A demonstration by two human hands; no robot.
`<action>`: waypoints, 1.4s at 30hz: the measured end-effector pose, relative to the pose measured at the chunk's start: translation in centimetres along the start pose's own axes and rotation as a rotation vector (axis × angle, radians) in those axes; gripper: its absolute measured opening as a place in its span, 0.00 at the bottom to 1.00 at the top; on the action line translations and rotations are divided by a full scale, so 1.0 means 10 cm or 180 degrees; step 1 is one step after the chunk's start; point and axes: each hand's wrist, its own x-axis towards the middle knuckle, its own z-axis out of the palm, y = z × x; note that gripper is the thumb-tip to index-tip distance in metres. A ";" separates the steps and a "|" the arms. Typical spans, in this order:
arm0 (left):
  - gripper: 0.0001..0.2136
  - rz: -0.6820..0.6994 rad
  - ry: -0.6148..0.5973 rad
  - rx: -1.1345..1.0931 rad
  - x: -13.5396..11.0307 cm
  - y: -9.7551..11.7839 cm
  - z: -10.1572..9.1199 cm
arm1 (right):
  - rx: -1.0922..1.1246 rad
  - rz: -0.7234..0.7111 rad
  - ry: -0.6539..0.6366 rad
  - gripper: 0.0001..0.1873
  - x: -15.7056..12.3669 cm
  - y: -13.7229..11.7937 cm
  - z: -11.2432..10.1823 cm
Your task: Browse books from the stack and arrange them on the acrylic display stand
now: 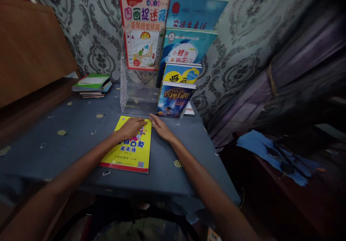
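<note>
A yellow workbook [127,154] lies flat on the blue-grey tablecloth [54,143] in front of me. My left hand [132,127] rests flat on its upper part, fingers stretched out. My right hand [161,126] lies beside the book's top right corner, fingers extended and touching its edge. Neither hand holds anything. Just beyond the hands stands a clear acrylic book stand [135,97].
Several picture books lean in tiers on the stand against the patterned wall: a red-bordered one [143,32], teal ones [186,46], a dark blue one [174,100]. A small stack of books [92,85] sits at the table's back left. A wooden headboard [29,46] is left, curtains [297,71] right.
</note>
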 end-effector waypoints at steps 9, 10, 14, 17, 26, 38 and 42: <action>0.22 0.0146 0.0024 -0.0264 -0.03 -0.06 0.19 | -0.0102 -0.0131 0.0020 0.26 0.02 0.05 0.00; 0.22 0.0203 0.0010 -0.0300 -0.04 -0.07 0.19 | -0.0119 -0.0140 0.0026 0.26 0.02 0.05 0.00; 0.22 0.0486 -0.0024 -0.0495 -0.04 -0.07 0.16 | -0.0236 -0.0165 0.0024 0.25 0.02 0.06 0.00; 0.21 0.0581 -0.0051 -0.0623 -0.05 -0.08 0.13 | -0.0320 -0.0187 0.0016 0.24 0.02 0.07 0.00; 0.20 0.0706 -0.0152 -0.0622 -0.09 -0.08 0.06 | -0.0608 -0.0296 0.0041 0.24 0.02 0.14 0.05; 0.20 0.0848 -0.0472 -0.0255 -0.44 0.30 -0.15 | -0.0761 -0.0390 0.0093 0.24 0.03 0.23 0.05; 0.33 0.0773 -0.0786 -0.0226 -0.71 0.47 -0.20 | -0.0787 -0.0422 0.0115 0.24 0.03 0.22 0.05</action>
